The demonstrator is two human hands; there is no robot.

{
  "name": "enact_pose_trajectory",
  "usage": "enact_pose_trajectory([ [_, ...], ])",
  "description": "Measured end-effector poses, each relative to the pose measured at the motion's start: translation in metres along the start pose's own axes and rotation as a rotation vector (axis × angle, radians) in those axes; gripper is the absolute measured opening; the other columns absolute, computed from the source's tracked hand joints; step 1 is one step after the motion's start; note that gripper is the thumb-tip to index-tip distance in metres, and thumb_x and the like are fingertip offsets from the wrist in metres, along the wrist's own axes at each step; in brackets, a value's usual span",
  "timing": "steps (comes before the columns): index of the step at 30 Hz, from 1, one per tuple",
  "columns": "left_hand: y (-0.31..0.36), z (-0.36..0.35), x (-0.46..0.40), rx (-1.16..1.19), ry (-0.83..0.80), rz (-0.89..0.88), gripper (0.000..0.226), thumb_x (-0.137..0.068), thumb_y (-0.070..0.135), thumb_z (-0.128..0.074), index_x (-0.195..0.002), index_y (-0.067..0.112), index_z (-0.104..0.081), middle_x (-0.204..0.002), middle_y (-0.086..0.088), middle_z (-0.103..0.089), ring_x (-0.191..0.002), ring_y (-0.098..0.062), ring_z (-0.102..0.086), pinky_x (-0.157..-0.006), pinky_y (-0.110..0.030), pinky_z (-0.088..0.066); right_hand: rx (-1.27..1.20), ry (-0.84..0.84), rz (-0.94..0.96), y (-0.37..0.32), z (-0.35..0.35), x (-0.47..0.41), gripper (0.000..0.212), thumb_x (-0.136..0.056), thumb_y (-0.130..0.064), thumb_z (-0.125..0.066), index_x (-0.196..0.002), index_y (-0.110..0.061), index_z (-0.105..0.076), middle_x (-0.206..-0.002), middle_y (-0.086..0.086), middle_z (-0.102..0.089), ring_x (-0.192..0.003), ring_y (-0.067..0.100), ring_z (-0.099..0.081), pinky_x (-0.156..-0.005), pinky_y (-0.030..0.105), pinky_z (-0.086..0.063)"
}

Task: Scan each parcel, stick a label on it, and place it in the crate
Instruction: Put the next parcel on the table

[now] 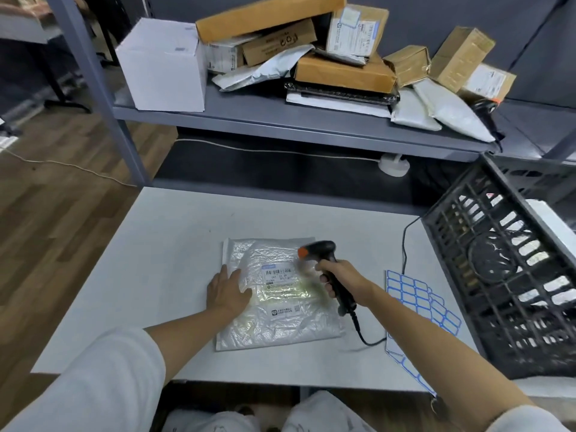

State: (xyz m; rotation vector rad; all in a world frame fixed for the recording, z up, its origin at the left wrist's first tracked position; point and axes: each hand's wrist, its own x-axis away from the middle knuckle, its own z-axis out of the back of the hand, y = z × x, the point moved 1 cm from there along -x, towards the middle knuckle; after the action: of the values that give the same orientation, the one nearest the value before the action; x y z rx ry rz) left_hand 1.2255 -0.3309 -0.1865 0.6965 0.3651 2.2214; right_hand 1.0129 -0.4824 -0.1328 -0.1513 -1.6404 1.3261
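Note:
A clear bubble-wrap parcel (274,319) lies flat on the white table (149,244), barcode label (278,272) facing up. My left hand (227,291) rests flat on the parcel's left edge, fingers straight. My right hand (338,277) grips the handle of a black barcode scanner (322,249) with an orange tip, its head held just above the label. A sheet of blue-bordered blank labels (417,294) lies to the right of the parcel. A black plastic crate (505,275) stands at the table's right edge, light parcels showing through its lattice wall.
The scanner's black cable (405,244) loops across the table between the parcel and the crate. A grey shelf (280,120) behind holds a white box (162,63), several cardboard boxes and poly mailers, and a second scanner (484,109). Wooden floor lies to the left.

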Motion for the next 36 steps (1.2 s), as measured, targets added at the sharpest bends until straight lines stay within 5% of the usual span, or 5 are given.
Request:
enact_pose_trajectory([
  [4, -0.004, 0.003, 0.011, -0.046, -0.008, -0.044, 0.060, -0.095, 0.037, -0.048, -0.148, 0.022, -0.026, -0.160, -0.006, -0.009, -0.146, -0.025, -0.014, -0.119, -0.035, -0.016, -0.007, -0.099, -0.028, 0.007, -0.008, 0.015, 0.014, -0.087, -0.019, -0.057, -0.077, -0.011, -0.050, -0.062, 0.005, -0.046, -0.046, 0.016, -0.040, -0.045, 0.025, -0.034],
  [29, 0.000, 0.010, 0.026, -0.102, 0.064, -0.127, 0.058, -0.097, 0.032, -0.045, -0.149, 0.018, -0.024, -0.158, -0.008, -0.017, -0.145, -0.022, -0.018, -0.119, -0.036, -0.012, 0.025, -0.092, -0.030, 0.008, -0.003, 0.015, 0.015, -0.079, -0.023, -0.060, -0.073, -0.013, -0.053, -0.062, 0.004, -0.048, -0.048, 0.017, -0.040, -0.045, 0.025, -0.035],
  [36, 0.000, 0.005, 0.016, -0.082, 0.049, -0.108, 0.059, -0.097, 0.033, -0.044, -0.149, 0.018, -0.022, -0.158, -0.007, -0.018, -0.146, -0.021, -0.018, -0.120, -0.036, -0.012, -0.063, -0.008, 0.037, 0.006, 0.015, -0.005, 0.005, -0.081, -0.006, -0.052, -0.084, -0.007, -0.047, -0.070, 0.008, -0.050, -0.050, 0.015, -0.051, -0.049, 0.026, -0.043],
])
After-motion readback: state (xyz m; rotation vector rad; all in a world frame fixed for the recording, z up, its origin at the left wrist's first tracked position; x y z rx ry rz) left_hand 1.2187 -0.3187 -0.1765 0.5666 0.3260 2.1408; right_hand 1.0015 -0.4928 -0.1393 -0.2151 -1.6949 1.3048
